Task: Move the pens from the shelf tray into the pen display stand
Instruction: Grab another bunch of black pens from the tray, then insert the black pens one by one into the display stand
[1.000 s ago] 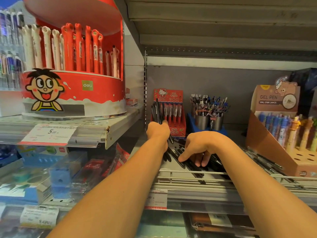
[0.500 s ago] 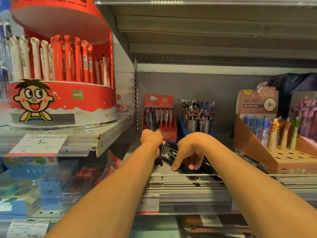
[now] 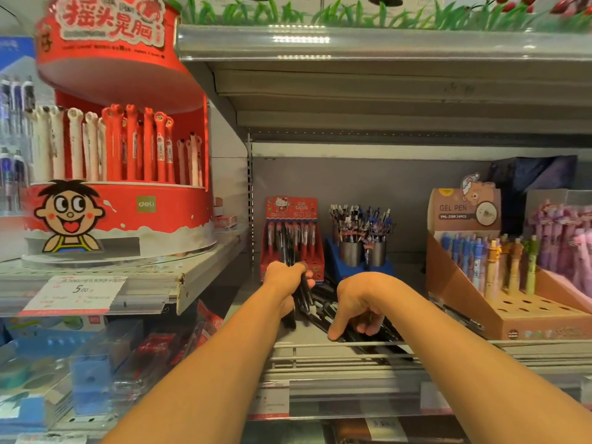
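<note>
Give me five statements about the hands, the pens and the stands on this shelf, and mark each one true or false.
1. The left hand grips a bundle of dark pens. True.
2. The right hand is raised to the steel cups. False: it reaches down among the loose dark pens lying on the shelf tray.
3. The red display stand stands behind the left hand. True.
4. The two steel cups are empty. False: both are full of upright pens.
5. The brown gel pen box sits to the left of the red stand. False: it is far to the right.
</note>
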`<state>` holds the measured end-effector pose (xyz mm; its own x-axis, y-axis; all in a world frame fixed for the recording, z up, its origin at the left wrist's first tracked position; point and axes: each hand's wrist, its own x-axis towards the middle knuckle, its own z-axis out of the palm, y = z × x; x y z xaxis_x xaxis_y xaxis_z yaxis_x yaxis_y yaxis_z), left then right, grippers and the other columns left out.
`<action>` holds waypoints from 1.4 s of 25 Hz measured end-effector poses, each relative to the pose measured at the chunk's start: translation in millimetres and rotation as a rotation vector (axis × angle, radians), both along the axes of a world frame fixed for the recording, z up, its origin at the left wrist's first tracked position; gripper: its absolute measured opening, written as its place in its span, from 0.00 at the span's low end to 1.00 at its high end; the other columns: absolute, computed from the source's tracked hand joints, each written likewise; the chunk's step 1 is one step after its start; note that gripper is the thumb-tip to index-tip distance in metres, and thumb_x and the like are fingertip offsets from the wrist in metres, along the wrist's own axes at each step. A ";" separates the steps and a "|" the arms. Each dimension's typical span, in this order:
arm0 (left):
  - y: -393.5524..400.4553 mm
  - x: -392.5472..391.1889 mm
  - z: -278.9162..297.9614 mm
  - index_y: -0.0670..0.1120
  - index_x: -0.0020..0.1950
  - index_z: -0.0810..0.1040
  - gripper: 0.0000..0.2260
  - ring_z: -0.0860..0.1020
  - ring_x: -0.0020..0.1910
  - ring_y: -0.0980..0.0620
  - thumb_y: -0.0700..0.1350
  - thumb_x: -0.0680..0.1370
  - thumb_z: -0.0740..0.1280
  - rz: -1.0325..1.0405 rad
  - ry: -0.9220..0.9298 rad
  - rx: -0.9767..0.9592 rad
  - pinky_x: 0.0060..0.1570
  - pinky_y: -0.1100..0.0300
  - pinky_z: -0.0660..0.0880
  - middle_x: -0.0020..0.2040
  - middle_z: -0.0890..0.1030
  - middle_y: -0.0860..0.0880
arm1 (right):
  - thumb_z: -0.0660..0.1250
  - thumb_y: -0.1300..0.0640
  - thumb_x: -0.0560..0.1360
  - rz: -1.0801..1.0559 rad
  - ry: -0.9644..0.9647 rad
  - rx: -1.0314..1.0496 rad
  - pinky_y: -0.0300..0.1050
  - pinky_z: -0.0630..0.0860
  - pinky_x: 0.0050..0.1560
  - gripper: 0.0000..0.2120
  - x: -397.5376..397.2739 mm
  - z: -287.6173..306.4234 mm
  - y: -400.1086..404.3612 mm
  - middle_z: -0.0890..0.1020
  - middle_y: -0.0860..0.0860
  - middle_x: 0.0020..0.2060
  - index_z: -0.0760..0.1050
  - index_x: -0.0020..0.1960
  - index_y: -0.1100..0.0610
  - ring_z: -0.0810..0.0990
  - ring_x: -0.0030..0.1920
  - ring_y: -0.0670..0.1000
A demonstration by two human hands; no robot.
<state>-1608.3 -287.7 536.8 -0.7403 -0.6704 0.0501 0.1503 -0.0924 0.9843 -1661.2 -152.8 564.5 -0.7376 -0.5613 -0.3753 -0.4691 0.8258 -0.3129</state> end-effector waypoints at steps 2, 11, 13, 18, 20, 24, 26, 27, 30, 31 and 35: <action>2.7 1.4 1.6 0.38 0.42 0.76 0.08 0.75 0.28 0.51 0.38 0.81 0.67 -0.015 0.000 -0.037 0.23 0.63 0.74 0.31 0.76 0.45 | 0.77 0.56 0.73 -0.014 0.002 -0.082 0.41 0.77 0.31 0.15 -3.9 -1.6 7.4 0.75 0.54 0.37 0.74 0.51 0.59 0.73 0.33 0.50; 32.3 14.7 12.1 0.38 0.51 0.81 0.16 0.72 0.24 0.53 0.48 0.73 0.77 -0.097 0.137 -0.212 0.27 0.61 0.73 0.28 0.76 0.48 | 0.70 0.58 0.79 0.068 -0.297 -1.020 0.48 0.83 0.34 0.09 -27.6 21.1 42.8 0.79 0.51 0.26 0.73 0.46 0.62 0.79 0.28 0.49; 42.0 22.0 13.8 0.40 0.51 0.83 0.16 0.74 0.26 0.54 0.51 0.72 0.78 -0.159 0.158 -0.258 0.29 0.61 0.75 0.29 0.78 0.49 | 0.71 0.58 0.78 0.133 -0.394 -1.115 0.48 0.84 0.37 0.08 -26.6 26.5 42.6 0.83 0.53 0.32 0.76 0.48 0.63 0.80 0.30 0.48; 50.1 44.4 14.1 0.51 0.48 0.84 0.01 0.76 0.28 0.60 0.46 0.77 0.74 -0.175 0.128 -0.500 0.30 0.66 0.74 0.31 0.82 0.57 | 0.74 0.59 0.75 0.226 -0.458 -1.115 0.50 0.84 0.40 0.10 -23.9 28.2 43.0 0.81 0.55 0.30 0.78 0.38 0.60 0.80 0.31 0.50; 52.9 53.3 17.4 0.53 0.48 0.84 0.02 0.75 0.30 0.58 0.46 0.77 0.73 -0.125 0.116 -0.570 0.31 0.65 0.73 0.31 0.81 0.57 | 0.74 0.57 0.76 0.286 -0.357 -1.127 0.49 0.84 0.40 0.11 -17.0 29.0 44.9 0.81 0.55 0.31 0.79 0.38 0.62 0.81 0.32 0.50; 57.8 84.8 43.5 0.51 0.51 0.84 0.03 0.77 0.32 0.59 0.47 0.78 0.72 -0.028 0.284 -0.593 0.35 0.63 0.75 0.36 0.84 0.56 | 0.71 0.55 0.78 0.393 -0.295 -1.347 0.43 0.81 0.34 0.11 20.9 46.4 43.1 0.79 0.53 0.31 0.79 0.45 0.63 0.79 0.32 0.48; 53.8 117.5 64.3 0.48 0.49 0.84 0.04 0.79 0.33 0.58 0.48 0.77 0.73 0.042 0.390 -0.604 0.34 0.63 0.75 0.36 0.84 0.54 | 0.69 0.55 0.80 0.448 -0.306 -1.445 0.41 0.80 0.32 0.11 52.9 62.8 35.7 0.79 0.54 0.34 0.79 0.49 0.63 0.78 0.31 0.47; 50.0 137.6 74.1 0.48 0.47 0.84 0.04 0.81 0.35 0.56 0.48 0.77 0.73 0.063 0.428 -0.604 0.35 0.61 0.77 0.37 0.84 0.53 | 0.67 0.55 0.80 0.487 -0.295 -1.462 0.41 0.79 0.31 0.10 71.6 70.5 29.4 0.80 0.54 0.35 0.79 0.50 0.63 0.77 0.31 0.47; 23.1 218.4 92.4 0.50 0.39 0.83 0.07 0.79 0.31 0.55 0.50 0.76 0.73 0.172 0.464 -0.675 0.31 0.63 0.75 0.33 0.82 0.53 | 0.66 0.55 0.82 0.636 -0.262 -1.454 0.42 0.79 0.30 0.09 142.8 85.3 -9.0 0.82 0.53 0.38 0.78 0.49 0.60 0.78 0.30 0.48; 10.4 248.5 94.2 0.51 0.37 0.82 0.09 0.76 0.29 0.55 0.51 0.76 0.73 0.215 0.447 -0.705 0.30 0.63 0.73 0.32 0.80 0.54 | 0.66 0.55 0.81 0.680 -0.260 -1.447 0.43 0.80 0.30 0.09 170.2 87.2 -26.9 0.82 0.53 0.37 0.78 0.48 0.61 0.79 0.30 0.49; -53.8 372.4 85.1 0.50 0.39 0.80 0.08 0.76 0.28 0.58 0.50 0.77 0.72 0.373 0.375 -0.653 0.29 0.66 0.72 0.30 0.79 0.55 | 0.66 0.56 0.82 0.800 -0.283 -1.389 0.44 0.80 0.28 0.10 289.6 81.2 -113.8 0.79 0.57 0.36 0.75 0.46 0.62 0.77 0.27 0.49</action>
<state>-1235.9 -341.5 622.0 -0.3332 -0.6190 0.7112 0.3858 0.5988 0.7019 -1371.6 -266.6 645.6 -0.1068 -0.7498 0.6529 -0.4169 -0.5624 -0.7141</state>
